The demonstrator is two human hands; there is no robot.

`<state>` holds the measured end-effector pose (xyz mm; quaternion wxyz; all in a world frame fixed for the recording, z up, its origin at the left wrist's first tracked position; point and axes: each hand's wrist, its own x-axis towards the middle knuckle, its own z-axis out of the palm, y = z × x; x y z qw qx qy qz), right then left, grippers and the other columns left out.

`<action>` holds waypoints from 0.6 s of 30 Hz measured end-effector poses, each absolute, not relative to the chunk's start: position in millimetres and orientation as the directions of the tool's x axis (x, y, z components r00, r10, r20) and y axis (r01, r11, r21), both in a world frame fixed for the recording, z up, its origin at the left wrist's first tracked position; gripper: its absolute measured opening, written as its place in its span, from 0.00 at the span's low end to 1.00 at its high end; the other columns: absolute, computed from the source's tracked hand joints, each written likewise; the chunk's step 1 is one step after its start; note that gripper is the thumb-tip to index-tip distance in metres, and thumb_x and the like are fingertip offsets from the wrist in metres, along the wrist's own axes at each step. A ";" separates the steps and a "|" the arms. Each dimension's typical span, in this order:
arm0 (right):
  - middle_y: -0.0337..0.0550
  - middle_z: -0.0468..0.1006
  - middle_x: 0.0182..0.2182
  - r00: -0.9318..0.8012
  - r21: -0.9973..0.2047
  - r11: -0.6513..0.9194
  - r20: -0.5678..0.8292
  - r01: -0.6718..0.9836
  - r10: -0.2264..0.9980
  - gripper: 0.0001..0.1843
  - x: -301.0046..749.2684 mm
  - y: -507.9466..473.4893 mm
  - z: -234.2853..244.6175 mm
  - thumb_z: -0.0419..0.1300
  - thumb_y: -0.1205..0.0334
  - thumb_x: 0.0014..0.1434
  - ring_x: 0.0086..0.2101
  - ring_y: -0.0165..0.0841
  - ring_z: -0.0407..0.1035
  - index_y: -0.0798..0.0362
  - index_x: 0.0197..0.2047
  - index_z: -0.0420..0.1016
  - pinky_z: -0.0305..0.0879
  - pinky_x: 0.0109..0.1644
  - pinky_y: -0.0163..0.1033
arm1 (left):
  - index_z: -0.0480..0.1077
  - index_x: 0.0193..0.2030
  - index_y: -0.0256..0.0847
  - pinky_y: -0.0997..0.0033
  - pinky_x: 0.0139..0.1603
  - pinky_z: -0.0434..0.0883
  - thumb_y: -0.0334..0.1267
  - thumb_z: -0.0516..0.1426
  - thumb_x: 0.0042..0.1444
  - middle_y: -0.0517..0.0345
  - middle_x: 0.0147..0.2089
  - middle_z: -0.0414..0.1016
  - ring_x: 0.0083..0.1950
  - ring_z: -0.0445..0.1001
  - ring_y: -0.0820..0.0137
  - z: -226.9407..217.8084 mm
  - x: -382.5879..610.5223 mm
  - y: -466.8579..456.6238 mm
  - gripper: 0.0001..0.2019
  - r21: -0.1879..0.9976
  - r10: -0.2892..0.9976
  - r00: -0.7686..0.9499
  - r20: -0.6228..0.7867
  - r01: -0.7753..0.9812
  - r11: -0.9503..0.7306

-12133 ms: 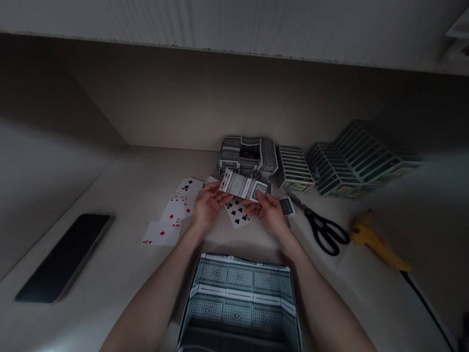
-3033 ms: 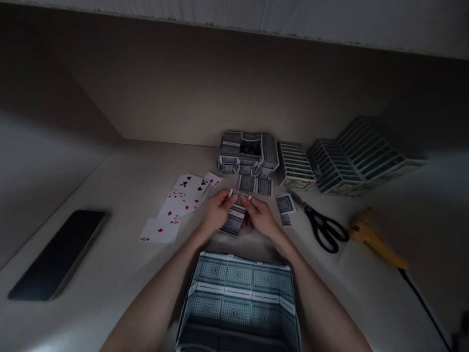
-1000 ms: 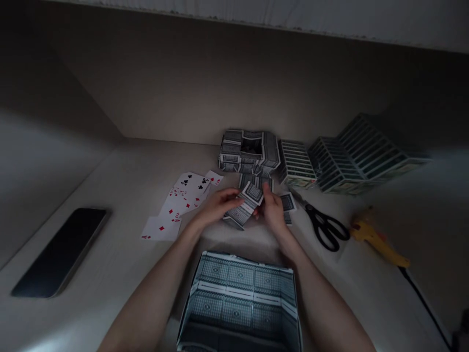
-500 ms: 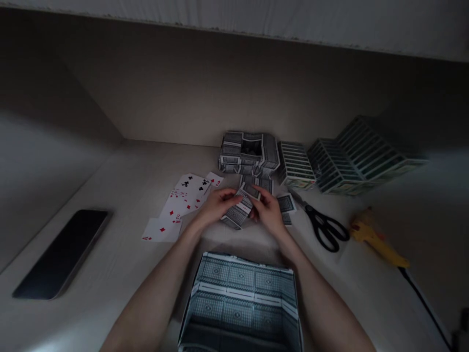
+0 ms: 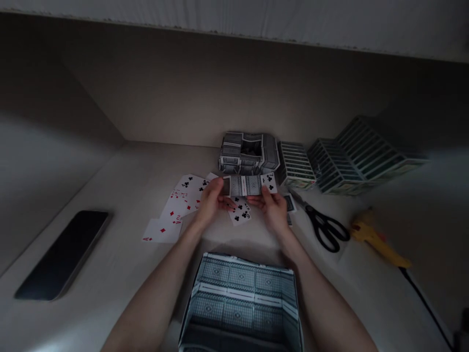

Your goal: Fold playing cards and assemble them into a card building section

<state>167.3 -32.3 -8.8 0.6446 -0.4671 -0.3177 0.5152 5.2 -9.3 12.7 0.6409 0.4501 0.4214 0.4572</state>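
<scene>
Between my two hands stretches a strip of joined playing cards [image 5: 246, 186], patterned backs facing up, with a club face at its right end. My left hand [image 5: 211, 199] is closed on the strip's left end, thumb on top. Its right end is pinched by my right hand [image 5: 273, 205]. Below the strip, a face-up club card [image 5: 240, 213] lies on the table. Loose face-up cards [image 5: 179, 203] overlap to the left of my left hand. A few cards [image 5: 290, 203] lie partly hidden beside my right hand. Nearest me stands an open box made of cards [image 5: 242, 286].
At the back is a folded-card structure [image 5: 249, 152], beside stepped card pieces [image 5: 296, 164] and a larger stepped piece [image 5: 361, 156]. Black-handled scissors [image 5: 324, 227] and a yellow glue gun [image 5: 379, 237] with a cord lie right. A dark phone [image 5: 62, 254] lies left. A shelf edge [image 5: 234, 34] overhangs.
The card pieces in my hands, tilted and bunched before, are now held out as a level strip. My hands have moved slightly apart. A club card now shows face up below them.
</scene>
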 end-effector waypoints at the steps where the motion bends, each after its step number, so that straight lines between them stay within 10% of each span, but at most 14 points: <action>1: 0.41 0.77 0.20 0.273 -0.945 0.033 -0.061 -0.326 0.960 0.16 166.6 -33.3 -9.3 0.59 0.51 0.49 0.22 0.36 0.73 0.54 0.35 0.66 0.71 0.29 0.42 | 0.56 0.53 0.41 0.71 0.19 0.67 0.56 0.50 0.49 0.58 0.31 0.70 0.20 0.70 0.72 9.4 6.2 -9.9 0.28 0.984 0.979 0.182 -0.089 -0.136 0.115; 8: 0.37 0.74 0.22 0.151 -0.997 0.080 0.076 -0.024 0.986 0.30 166.1 -49.4 1.5 0.56 0.52 0.52 0.17 0.32 0.67 0.51 0.57 0.55 0.64 0.21 0.37 | 0.63 0.53 0.40 0.73 0.32 0.68 0.49 0.48 0.55 0.55 0.36 0.74 0.31 0.71 0.72 3.5 2.4 -13.0 0.22 0.924 0.970 0.008 0.245 0.300 -0.236; 13: 0.45 0.71 0.44 0.163 -0.975 0.187 0.206 0.123 0.965 0.26 168.8 -51.7 5.0 0.57 0.51 0.50 0.37 0.36 0.69 0.48 0.53 0.62 0.67 0.30 0.37 | 0.71 0.42 0.37 0.72 0.43 0.66 0.48 0.47 0.56 0.54 0.41 0.75 0.43 0.71 0.68 6.2 -0.3 -8.6 0.19 0.930 0.962 -0.061 0.268 0.275 -0.242; 18: 0.43 0.76 0.35 0.079 -0.934 0.251 0.279 0.252 0.957 0.17 172.4 -49.7 6.4 0.51 0.50 0.55 0.39 0.37 0.68 0.51 0.36 0.75 0.61 0.44 0.41 | 0.73 0.23 0.37 0.73 0.32 0.65 0.49 0.46 0.55 0.58 0.23 0.74 0.27 0.71 0.71 -3.7 -1.3 -3.2 0.23 0.899 0.983 -0.042 0.178 0.413 -0.145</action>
